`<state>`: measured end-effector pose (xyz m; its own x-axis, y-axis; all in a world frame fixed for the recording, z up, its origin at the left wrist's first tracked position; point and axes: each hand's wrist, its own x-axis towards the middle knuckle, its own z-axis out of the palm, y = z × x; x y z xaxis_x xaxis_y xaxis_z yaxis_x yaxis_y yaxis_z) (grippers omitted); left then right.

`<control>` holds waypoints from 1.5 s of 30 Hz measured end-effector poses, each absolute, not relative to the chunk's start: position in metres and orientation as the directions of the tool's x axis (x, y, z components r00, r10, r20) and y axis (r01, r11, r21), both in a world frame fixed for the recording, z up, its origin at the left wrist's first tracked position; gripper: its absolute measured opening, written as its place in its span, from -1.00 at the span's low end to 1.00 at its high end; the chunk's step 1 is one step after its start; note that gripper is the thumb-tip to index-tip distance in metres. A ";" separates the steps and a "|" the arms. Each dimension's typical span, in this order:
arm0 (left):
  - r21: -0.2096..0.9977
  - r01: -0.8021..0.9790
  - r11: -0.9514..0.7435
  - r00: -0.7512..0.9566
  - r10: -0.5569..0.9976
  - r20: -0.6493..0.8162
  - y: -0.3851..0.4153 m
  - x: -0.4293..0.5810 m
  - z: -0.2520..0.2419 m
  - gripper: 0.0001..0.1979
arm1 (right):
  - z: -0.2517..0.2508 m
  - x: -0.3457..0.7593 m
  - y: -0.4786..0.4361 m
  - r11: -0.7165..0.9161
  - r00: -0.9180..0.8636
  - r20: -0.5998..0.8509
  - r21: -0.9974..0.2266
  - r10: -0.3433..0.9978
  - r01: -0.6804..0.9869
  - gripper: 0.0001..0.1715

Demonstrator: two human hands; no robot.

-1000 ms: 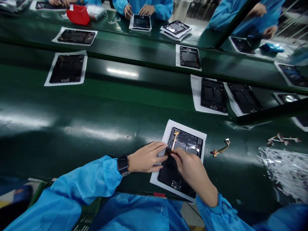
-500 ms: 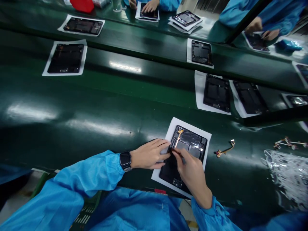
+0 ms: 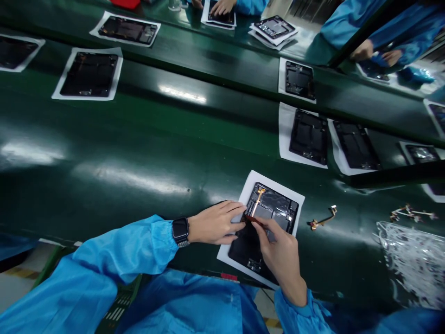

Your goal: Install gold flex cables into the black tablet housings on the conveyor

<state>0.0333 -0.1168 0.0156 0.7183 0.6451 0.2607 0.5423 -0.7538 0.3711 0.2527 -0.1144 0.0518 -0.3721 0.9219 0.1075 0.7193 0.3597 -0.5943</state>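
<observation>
I read: left hand (image 3: 215, 223) open, fingers lying flat on the matte black tablet chassis (image 3: 250, 250) | right hand (image 3: 281, 254) clamped, finger and thumb pinching a thin dark-red strip (image 3: 251, 219) | chassis sits on a white paper sheet (image 3: 271, 183) on the glossy green bench (image 3: 139, 139) | slim amber flex cable (image 3: 257, 202) lies just above the pinch

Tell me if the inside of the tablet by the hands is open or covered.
Open: the tablet shows bare inner parts and an orange ribbon cable, just above the fingers of the right hand.
</observation>
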 end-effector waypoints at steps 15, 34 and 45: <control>0.382 0.546 -0.746 0.723 0.650 0.236 -0.117 0.034 0.016 -0.62 | 0.061 0.237 -0.097 0.502 -0.526 -0.020 -0.270 0.851 0.822 -0.87; 0.465 0.534 -0.706 0.702 0.677 0.221 -0.108 0.030 0.029 -0.62 | 0.047 0.249 -0.102 0.319 -0.349 0.072 -0.604 0.934 0.730 -0.74; 0.349 0.787 -0.509 0.556 0.830 -0.044 0.042 0.106 0.047 -0.64 | 0.017 0.378 -0.096 -0.227 0.511 -0.030 -0.917 0.859 0.327 -0.58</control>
